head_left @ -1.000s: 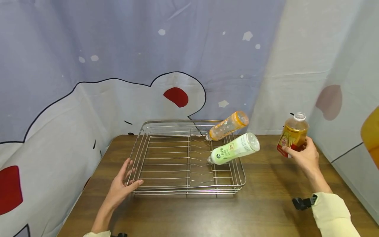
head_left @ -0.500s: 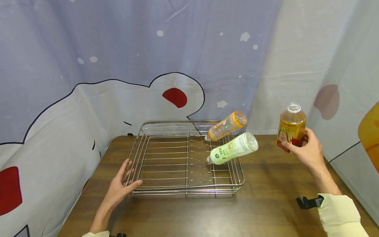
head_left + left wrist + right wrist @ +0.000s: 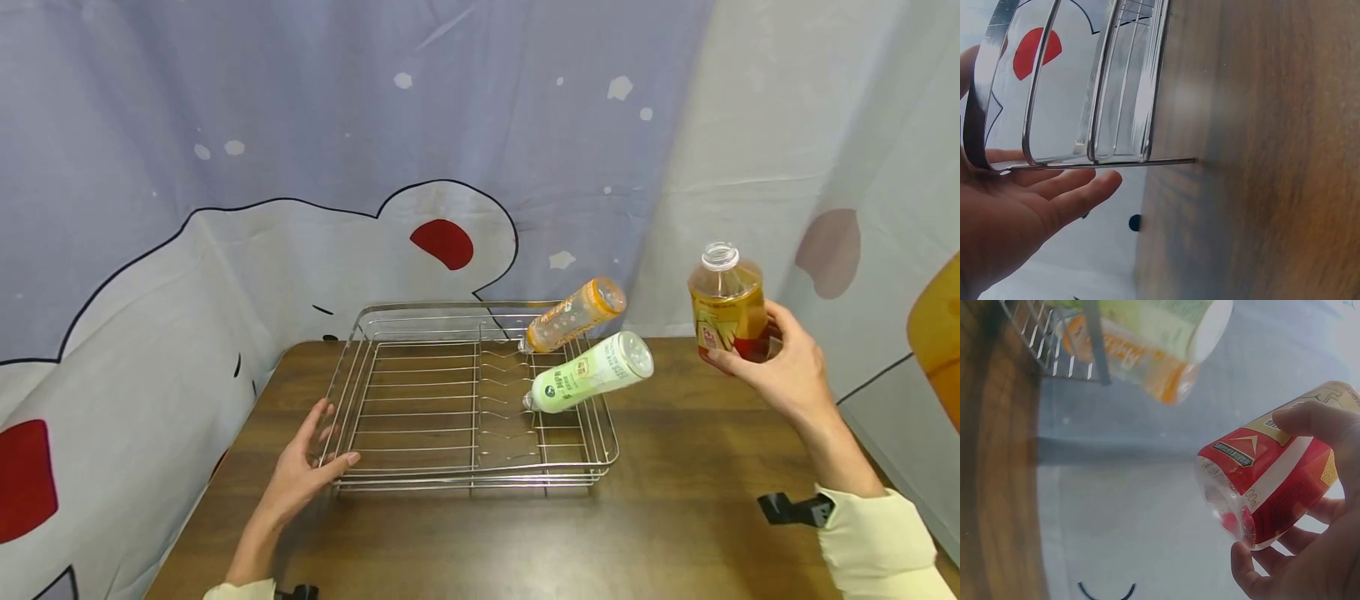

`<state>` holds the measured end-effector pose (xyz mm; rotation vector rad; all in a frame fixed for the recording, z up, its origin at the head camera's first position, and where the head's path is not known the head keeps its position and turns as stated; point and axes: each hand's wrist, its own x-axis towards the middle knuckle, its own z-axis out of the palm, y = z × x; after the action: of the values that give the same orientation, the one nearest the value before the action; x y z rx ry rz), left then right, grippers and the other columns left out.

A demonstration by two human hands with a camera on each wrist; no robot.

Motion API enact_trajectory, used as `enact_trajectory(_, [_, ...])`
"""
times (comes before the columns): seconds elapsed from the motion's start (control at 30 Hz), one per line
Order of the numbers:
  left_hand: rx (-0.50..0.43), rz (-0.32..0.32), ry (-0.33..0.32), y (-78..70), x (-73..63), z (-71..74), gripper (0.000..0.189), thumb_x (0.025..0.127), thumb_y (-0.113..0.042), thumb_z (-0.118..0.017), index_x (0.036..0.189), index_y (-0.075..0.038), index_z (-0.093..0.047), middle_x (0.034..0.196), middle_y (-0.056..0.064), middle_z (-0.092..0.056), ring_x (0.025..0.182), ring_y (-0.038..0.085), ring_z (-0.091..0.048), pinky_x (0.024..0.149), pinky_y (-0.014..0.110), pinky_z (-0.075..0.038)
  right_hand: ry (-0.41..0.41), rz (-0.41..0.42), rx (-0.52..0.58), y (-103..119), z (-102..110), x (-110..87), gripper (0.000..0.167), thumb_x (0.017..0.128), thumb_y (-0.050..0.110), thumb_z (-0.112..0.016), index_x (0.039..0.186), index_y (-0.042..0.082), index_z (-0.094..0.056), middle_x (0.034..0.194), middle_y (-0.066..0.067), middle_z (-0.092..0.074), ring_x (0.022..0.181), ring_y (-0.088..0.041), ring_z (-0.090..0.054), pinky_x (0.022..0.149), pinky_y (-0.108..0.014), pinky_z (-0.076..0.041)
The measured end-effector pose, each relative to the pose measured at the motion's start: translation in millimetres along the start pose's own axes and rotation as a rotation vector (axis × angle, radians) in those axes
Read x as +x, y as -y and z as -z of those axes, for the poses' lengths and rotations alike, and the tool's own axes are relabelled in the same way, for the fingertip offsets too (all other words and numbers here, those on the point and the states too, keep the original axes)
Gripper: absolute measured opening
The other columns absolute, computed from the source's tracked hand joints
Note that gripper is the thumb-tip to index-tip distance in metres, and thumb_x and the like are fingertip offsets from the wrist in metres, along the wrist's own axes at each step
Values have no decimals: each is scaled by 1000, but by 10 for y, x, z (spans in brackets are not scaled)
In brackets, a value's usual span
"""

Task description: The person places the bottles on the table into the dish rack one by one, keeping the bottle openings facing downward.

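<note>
My right hand (image 3: 787, 367) grips an uncapped plastic drink bottle (image 3: 723, 312) with a yellow and red label, raised off the table with its mouth up. In the right wrist view the bottle's clear base (image 3: 1219, 497) points toward the rack. My left hand (image 3: 294, 467) holds the left end of a metal wire dish rack (image 3: 457, 306), thumb over the rim and fingers outside. A green bottle (image 3: 588, 372) and a clear bottle with orange print (image 3: 573, 315) lean neck down in the rack's right part, bases up to the right.
The rack stands on a brown wooden table (image 3: 465, 550). Behind and beside the table hangs a patterned curtain (image 3: 300, 125). Bare rack wires run across the left part, with a row of bent wire dividers right of the middle.
My right hand has lifted the yellow and red bottle higher and moved it slightly left, turning it more upright. The left hand, rack and two leaning bottles look unchanged.
</note>
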<state>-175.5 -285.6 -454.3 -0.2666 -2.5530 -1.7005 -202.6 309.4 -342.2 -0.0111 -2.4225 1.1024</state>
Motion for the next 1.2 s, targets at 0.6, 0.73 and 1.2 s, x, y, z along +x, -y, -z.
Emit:
enact_trajectory(0.6, [373,-212,-183,-446,192,-43,88,79,-24,-83,152,-4,-36,155,23,-32,138,47,-32,100,67,-34,-51,250,-81,511,-45,-94,76,65,14,-90,134,9,-59,117,-13,-61,95,4,-45,76,-20,-33])
enact_trajectory(0.73, [391,-249,-220,-456,220,-92,87,77,-22,-85,149,-3,-40,154,21,-35,137,46,-35,101,68,-32,-51,315,-107,593,-74,-105,76,61,9,-89,131,7,-60,116,-16,-62,95,-3,-46,76,-25,-33])
enact_trajectory(1.2, [294,-459,-176,-832,363,-397,91,71,-13,-87,149,-4,-41,153,16,-39,140,37,-34,106,63,-31,-6,491,-83,859,-256,-165,71,58,6,-83,127,5,-63,120,-15,-63,108,-33,-52,83,-47,-38])
